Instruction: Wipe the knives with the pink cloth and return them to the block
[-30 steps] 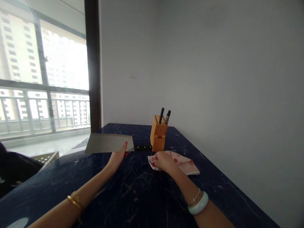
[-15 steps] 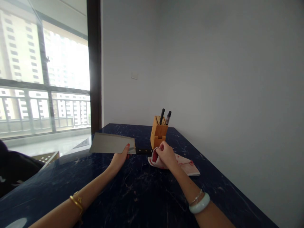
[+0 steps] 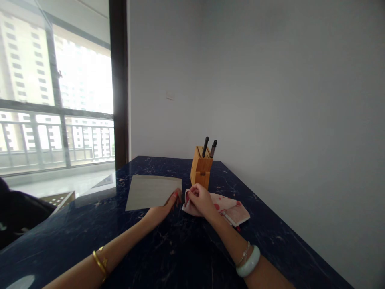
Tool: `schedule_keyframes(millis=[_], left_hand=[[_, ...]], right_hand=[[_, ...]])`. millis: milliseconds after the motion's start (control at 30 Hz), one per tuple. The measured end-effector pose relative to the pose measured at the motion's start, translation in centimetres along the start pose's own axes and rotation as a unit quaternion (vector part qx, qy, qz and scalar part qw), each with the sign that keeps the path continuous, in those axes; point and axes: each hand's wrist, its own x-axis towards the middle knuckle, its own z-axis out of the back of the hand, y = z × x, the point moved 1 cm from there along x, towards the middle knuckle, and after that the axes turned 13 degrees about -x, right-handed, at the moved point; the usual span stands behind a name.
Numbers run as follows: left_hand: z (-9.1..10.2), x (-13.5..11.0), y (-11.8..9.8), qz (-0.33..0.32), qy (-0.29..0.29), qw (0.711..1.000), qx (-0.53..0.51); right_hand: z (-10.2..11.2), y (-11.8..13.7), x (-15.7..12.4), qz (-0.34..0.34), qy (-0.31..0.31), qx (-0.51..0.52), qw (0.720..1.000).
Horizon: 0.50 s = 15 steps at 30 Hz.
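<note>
A big window (image 3: pixel 57 100) fills the left side, at nine o'clock from the hands, with tall buildings outside. Below it starts a dark blue table (image 3: pixel 186 257) with thin white lines in it.

On the table lies a big flat knife blade (image 3: pixel 152 192) — wide and grey, like a cleaver. It lies at about ten o'clock from the left hand (image 3: pixel 164 208). The left hand holds the blade at its near right corner, with the fingers curled around the edge. The red nails show on top. A gold bangle (image 3: pixel 100 263) sits on that arm.

Just to the right, at three o'clock from the left hand, is the right hand (image 3: pixel 200 200). The two hands are very near each other. The right hand is closed on a bunched-up bit of cloth (image 3: pixel 230 208) — white with red spots. The knife's handle cannot be seen; the hand and the cloth cover that spot. The rest of the cloth lies flat on the table at about four o'clock from the right hand. A pale green bangle (image 3: pixel 249 263) is on the right wrist.

Behind the hands, at twelve o'clock from the right hand, stands a wooden knife block (image 3: pixel 201 172). Two black handles (image 3: pixel 209 147) stick out of its top. A plain grey wall (image 3: pixel 285 100) is on the right.
</note>
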Motion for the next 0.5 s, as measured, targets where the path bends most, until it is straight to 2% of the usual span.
schedule_keyframes(millis=[133, 200, 267, 433, 500], left_hand=[[-0.4, 0.0, 0.7, 0.021, 0.016, 1.0, -0.009], [-0.4, 0.2, 1.1, 0.043, 0.017, 0.999, -0.023], [-0.4, 0.4, 1.4, 0.052, 0.025, 0.997, -0.041], [-0.8, 0.2, 0.8, 0.033, 0.065, 0.995, -0.072], [-1.0, 0.1, 0.5, 0.018, 0.078, 0.994, -0.077]], right_hand=[[0.0, 0.0, 0.1, 0.025, 0.061, 0.037, 0.997], [0.1, 0.2, 0.1, 0.06, 0.105, 0.043, 0.992], [0.2, 0.3, 0.0, 0.091, 0.117, 0.032, 0.988], [-0.2, -0.1, -0.3, 0.054, 0.023, -0.074, 0.995], [-0.3, -0.3, -0.5, 0.047, 0.013, -0.094, 0.994]])
